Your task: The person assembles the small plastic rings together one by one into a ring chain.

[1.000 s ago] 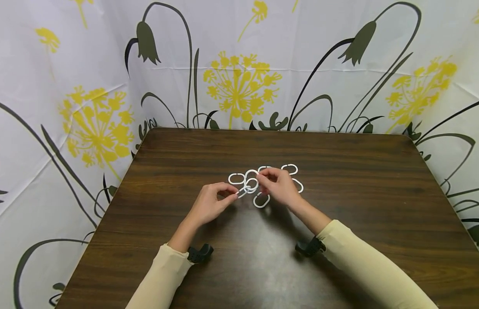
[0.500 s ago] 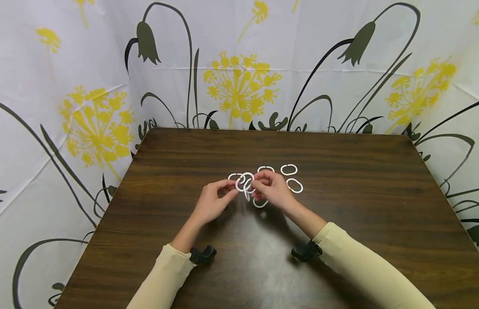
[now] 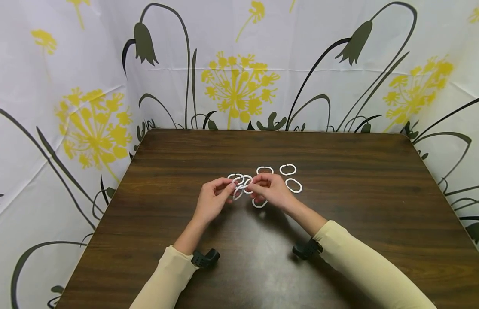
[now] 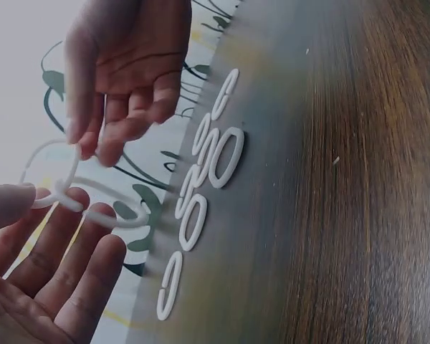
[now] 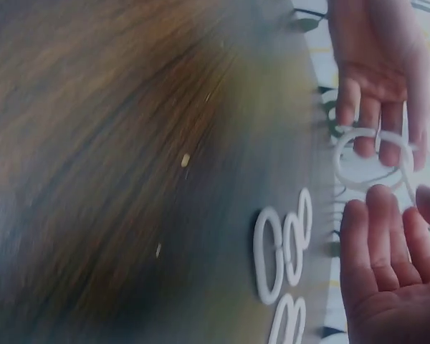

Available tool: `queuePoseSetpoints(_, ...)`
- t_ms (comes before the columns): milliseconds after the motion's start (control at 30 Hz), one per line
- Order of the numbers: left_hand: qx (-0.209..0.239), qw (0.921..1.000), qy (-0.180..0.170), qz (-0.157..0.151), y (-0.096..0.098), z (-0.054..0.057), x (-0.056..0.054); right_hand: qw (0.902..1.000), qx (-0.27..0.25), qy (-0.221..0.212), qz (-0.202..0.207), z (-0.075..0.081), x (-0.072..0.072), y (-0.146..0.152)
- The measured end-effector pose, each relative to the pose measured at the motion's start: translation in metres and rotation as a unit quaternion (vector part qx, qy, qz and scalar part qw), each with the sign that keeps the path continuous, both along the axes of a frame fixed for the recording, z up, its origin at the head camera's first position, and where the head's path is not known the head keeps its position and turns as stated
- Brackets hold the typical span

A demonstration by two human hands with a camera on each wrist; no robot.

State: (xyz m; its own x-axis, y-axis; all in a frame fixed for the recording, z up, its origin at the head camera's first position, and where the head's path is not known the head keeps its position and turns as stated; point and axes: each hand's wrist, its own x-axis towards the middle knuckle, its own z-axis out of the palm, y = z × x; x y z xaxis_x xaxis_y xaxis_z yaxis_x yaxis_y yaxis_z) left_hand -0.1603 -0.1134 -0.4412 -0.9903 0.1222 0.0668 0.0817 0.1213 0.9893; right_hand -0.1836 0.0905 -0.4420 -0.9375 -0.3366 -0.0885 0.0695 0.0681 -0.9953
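Between my two hands, several white oval curtain rings [image 4: 115,223] hang linked together, raised off the table. My left hand [image 3: 213,196] pinches one of them between thumb and fingers. From the other side my right hand [image 3: 275,191] grips another ring with thumb and fingertips, its remaining fingers loosely bent. In the right wrist view, the raised ring [image 5: 338,166] overlaps others near the fingertips. Exactly how these rings pass through one another is too blurred to tell. More loose curtain rings, such as one [image 5: 259,251] with a small gap in its side, lie flat around the hands.
The dark wood-grain table [image 3: 359,193] carries the loose rings near its middle, mostly behind and right of my hands. A flower-patterned curtain [image 3: 239,34] hangs behind it. Each wrist wears a black strap mount [image 3: 206,258].
The linked rings have shifted slightly left and turned between my hands. My right hand has moved left, closer to the left hand, uncovering loose rings on the right.
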Motion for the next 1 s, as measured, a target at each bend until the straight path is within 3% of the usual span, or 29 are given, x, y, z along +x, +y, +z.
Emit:
queuePoseSetpoints(100,-0.01,0.9999,0.004,-0.003,-0.001,0.003,0.001,0.9913,0.097,0.085,0.028,-0.003,-0.001,0.009)
queuePoseSetpoints(167,-0.008,0.9999,0.008,-0.005,-0.002,0.005,0.001,0.9644,0.196,0.17,0.05,-0.006,-0.002,0.016)
queuePoseSetpoints(200,-0.01,0.9999,0.006,-0.007,-0.002,0.009,0.003,0.9424,0.248,0.216,0.062,-0.007,-0.002,0.02)
queuePoseSetpoints(267,-0.013,0.9998,0.005,-0.011,-0.002,0.018,0.006,0.8858,0.342,0.301,0.087,-0.01,-0.001,0.027)
queuePoseSetpoints(333,-0.018,0.9997,0.004,-0.015,-0.002,0.024,0.009,0.833,0.402,0.363,0.113,-0.013,0.001,0.032)
queuePoseSetpoints(400,-0.027,0.9995,0.003,-0.019,-0.002,0.027,0.01,0.794,0.432,0.405,0.138,-0.016,0.002,0.035)
queuePoseSetpoints(467,-0.036,0.9991,0.003,-0.023,-0.001,0.028,0.01,0.7696,0.443,0.433,0.155,-0.019,0.002,0.038)
queuePoseSetpoints(567,-0.042,0.9988,0.006,-0.026,-0.001,0.028,0.01,0.7518,0.448,0.455,0.166,-0.022,0.003,0.039)
queuePoseSetpoints(667,-0.039,0.9988,0.013,-0.026,-0.002,0.028,0.01,0.742,0.451,0.468,0.163,-0.024,0.004,0.04)
queuePoseSetpoints(1000,-0.039,0.9989,0.016,-0.02,-0.005,0.03,0.011,0.7257,0.473,0.478,0.145,-0.025,0.004,0.042)
